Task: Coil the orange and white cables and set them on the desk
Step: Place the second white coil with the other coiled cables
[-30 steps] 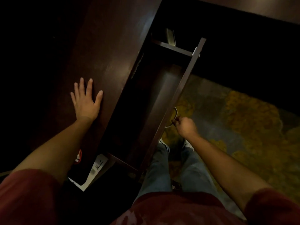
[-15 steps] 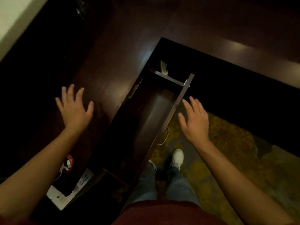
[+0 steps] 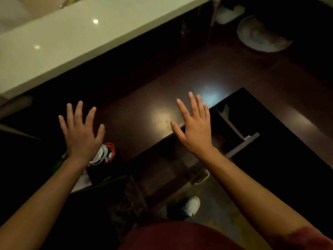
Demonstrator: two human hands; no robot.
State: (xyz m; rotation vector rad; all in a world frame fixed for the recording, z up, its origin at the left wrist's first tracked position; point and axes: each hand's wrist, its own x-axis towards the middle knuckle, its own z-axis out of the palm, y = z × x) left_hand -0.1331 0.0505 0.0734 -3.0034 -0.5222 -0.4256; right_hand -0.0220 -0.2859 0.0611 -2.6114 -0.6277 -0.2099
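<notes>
With the left hand (image 3: 81, 134) spread flat and holding nothing just above the glossy orange and white cables (image 3: 105, 154) bunched on the polished dark wooden desk (image 3: 144, 112), coiling looks unstarted, so reaching down comes next, while the right hand (image 3: 195, 129) hovers splayed, empty, over the open drawer (image 3: 173, 170).

Glossy dark wood desk (image 3: 144, 112), metal drawer handle (image 3: 202, 178).

Both hands, left (image 3: 82, 135) and right (image 3: 195, 131), spread flat-fingered above a dark desk (image 3: 147, 98); orange and white cables (image 3: 105, 154) (bundled together) lie beside the left wrist, near an open drawer (image 3: 180, 170).
</notes>
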